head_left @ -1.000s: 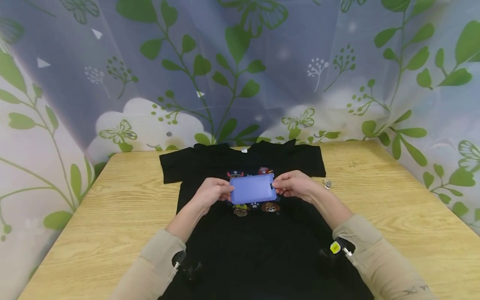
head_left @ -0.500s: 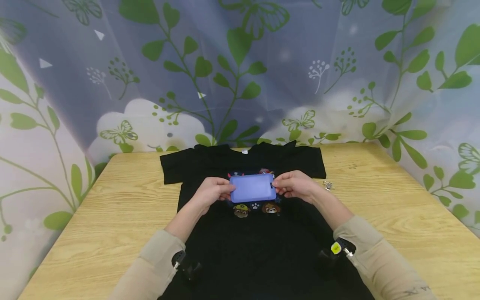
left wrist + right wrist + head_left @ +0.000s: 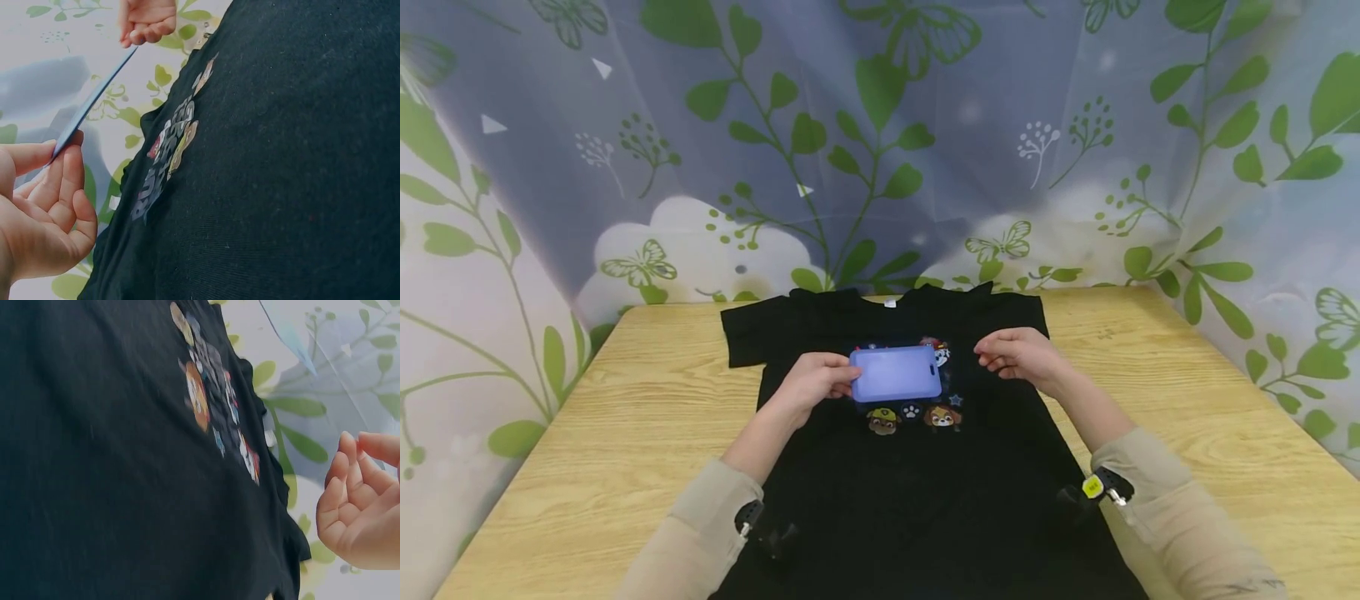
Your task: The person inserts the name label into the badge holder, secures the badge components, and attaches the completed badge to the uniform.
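Note:
My left hand point(image 3: 815, 385) pinches the left end of a blue-violet badge holder point(image 3: 895, 377), thumb on top. The holder is a flat rounded rectangle with a small slot at its right end. It is held over the printed chest of a black T-shirt point(image 3: 887, 500), and appears edge-on in the left wrist view as a thin blue strip point(image 3: 94, 97). To the right of the holder and apart from it, my right hand point(image 3: 1021, 358) hovers over the shirt. Its fingers are loosely curled, thumb near the index fingertip point(image 3: 347, 440), with nothing visible between them.
The T-shirt lies spread face up on a wood-grain table point(image 3: 610, 433), sleeves toward the far edge. A leaf-patterned curtain point(image 3: 880, 150) rises behind the table. A small shiny metal piece point(image 3: 351, 569) shows below my right hand in the right wrist view.
My right hand has let go of the holder's slotted end and moved away to the right. The left hand has shifted slightly left with the holder.

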{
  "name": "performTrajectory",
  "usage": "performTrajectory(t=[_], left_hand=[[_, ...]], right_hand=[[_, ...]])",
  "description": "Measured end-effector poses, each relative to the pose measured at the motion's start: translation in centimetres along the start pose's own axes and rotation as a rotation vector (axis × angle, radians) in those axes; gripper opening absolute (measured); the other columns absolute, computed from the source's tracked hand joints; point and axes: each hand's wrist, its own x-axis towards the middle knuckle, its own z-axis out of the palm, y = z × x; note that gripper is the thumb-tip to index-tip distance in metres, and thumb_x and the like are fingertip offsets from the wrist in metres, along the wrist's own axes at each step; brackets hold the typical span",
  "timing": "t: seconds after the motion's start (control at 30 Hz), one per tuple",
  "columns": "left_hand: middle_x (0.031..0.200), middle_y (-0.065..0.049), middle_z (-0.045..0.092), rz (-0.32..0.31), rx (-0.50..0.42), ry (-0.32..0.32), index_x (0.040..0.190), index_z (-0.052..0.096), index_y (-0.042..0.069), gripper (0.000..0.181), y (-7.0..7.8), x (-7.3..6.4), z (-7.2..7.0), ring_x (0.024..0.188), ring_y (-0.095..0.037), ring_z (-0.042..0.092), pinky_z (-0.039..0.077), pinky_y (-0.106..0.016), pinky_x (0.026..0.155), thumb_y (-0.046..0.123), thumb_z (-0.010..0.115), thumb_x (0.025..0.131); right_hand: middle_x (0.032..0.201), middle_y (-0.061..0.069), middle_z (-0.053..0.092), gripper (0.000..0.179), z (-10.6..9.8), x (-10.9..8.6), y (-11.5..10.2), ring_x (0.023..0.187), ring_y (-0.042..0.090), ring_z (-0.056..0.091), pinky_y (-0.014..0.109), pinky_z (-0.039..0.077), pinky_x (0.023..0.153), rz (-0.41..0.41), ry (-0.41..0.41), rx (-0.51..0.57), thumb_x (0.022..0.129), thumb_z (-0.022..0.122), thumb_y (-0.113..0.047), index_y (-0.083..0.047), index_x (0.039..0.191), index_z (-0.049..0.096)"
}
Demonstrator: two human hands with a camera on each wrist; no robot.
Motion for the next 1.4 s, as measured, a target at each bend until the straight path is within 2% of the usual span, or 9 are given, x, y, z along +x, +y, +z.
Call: performTrajectory(t=[0.13, 0.3, 0.53, 0.7, 0.87, 0.97, 1.2, 1.4], left_hand=[[0.071, -0.005, 0.061, -0.005, -0.005, -0.001, 0.092, 0.065, -0.005, 0.019, 0.0, -0.1, -0.2, 0.067, -0.018, 0.058, 0.046, -0.038, 0.074, 0.013, 0.064, 0.086], [0.069, -0.004, 0.061, 0.0, -0.025, -0.012, 0.094, 0.064, -0.006, 0.02, -0.1, -0.1, -0.2, 0.065, -0.015, 0.056, 0.046, -0.037, 0.073, 0.012, 0.064, 0.086], [0.068, -0.003, 0.061, 0.003, -0.034, -0.022, 0.098, 0.064, -0.007, 0.023, -0.1, -0.1, -0.1, 0.064, -0.015, 0.056, 0.046, -0.036, 0.071, 0.013, 0.064, 0.086], [0.068, -0.003, 0.061, 0.001, -0.033, -0.021, 0.098, 0.064, -0.007, 0.023, 0.0, -0.1, 0.0, 0.064, -0.015, 0.056, 0.046, -0.035, 0.07, 0.012, 0.063, 0.086], [0.066, -0.003, 0.061, 0.001, -0.042, -0.023, 0.096, 0.065, -0.008, 0.022, 0.0, -0.2, 0.2, 0.063, -0.015, 0.056, 0.045, -0.033, 0.068, 0.011, 0.063, 0.086], [0.067, -0.003, 0.061, 0.002, -0.041, -0.023, 0.096, 0.065, -0.008, 0.021, -0.1, -0.1, 0.2, 0.062, -0.014, 0.056, 0.045, -0.031, 0.066, 0.011, 0.063, 0.086], [0.069, -0.004, 0.061, -0.006, -0.035, -0.02, 0.097, 0.065, -0.007, 0.022, -0.2, 0.0, 0.2, 0.063, -0.015, 0.057, 0.045, -0.032, 0.068, 0.012, 0.063, 0.086], [0.069, -0.004, 0.061, -0.009, -0.035, -0.015, 0.097, 0.065, -0.007, 0.023, -0.1, -0.1, 0.2, 0.063, -0.014, 0.056, 0.046, -0.034, 0.069, 0.012, 0.063, 0.086]], right_hand=[[0.077, -0.002, 0.062, 0.014, -1.8, -0.4, 0.4, 0.07, 0.01, 0.057, 0.024, 0.046, 0.064, 0.006, 0.037, -0.003, 0.094, 0.053, -0.014, -0.006, 0.094, 0.064], [0.078, -0.003, 0.06, 0.014, -3.7, -1.1, 1.0, 0.071, 0.009, 0.056, 0.024, 0.045, 0.065, 0.024, 0.061, -0.004, 0.095, 0.052, -0.014, -0.015, 0.088, 0.064], [0.081, -0.004, 0.059, 0.014, -5.9, -2.0, 1.9, 0.072, 0.008, 0.055, 0.025, 0.046, 0.067, 0.032, 0.084, -0.049, 0.096, 0.05, -0.017, -0.016, 0.092, 0.062], [0.083, -0.005, 0.06, 0.017, -7.3, -2.5, 2.5, 0.075, 0.008, 0.057, 0.027, 0.047, 0.071, 0.062, 0.128, -0.106, 0.096, 0.052, -0.023, -0.009, 0.1, 0.06], [0.085, -0.006, 0.059, 0.036, -8.3, -2.7, 3.5, 0.077, 0.007, 0.057, 0.027, 0.047, 0.07, 0.083, 0.163, -0.185, 0.096, 0.049, -0.021, 0.009, 0.117, 0.051], [0.087, -0.006, 0.057, 0.045, -8.7, -2.8, 4.0, 0.078, 0.007, 0.056, 0.027, 0.047, 0.071, 0.098, 0.182, -0.22, 0.096, 0.049, -0.02, 0.015, 0.123, 0.044], [0.087, -0.006, 0.059, 0.045, -9.5, -2.5, 4.9, 0.075, 0.006, 0.056, 0.027, 0.047, 0.071, 0.136, 0.221, -0.269, 0.094, 0.053, -0.02, 0.014, 0.122, 0.046], [0.073, -0.007, 0.057, 0.036, -10.0, -2.1, 5.9, 0.065, 0.004, 0.052, 0.024, 0.045, 0.061, 0.126, 0.229, -0.294, 0.092, 0.056, -0.015, 0.013, 0.113, 0.053]])
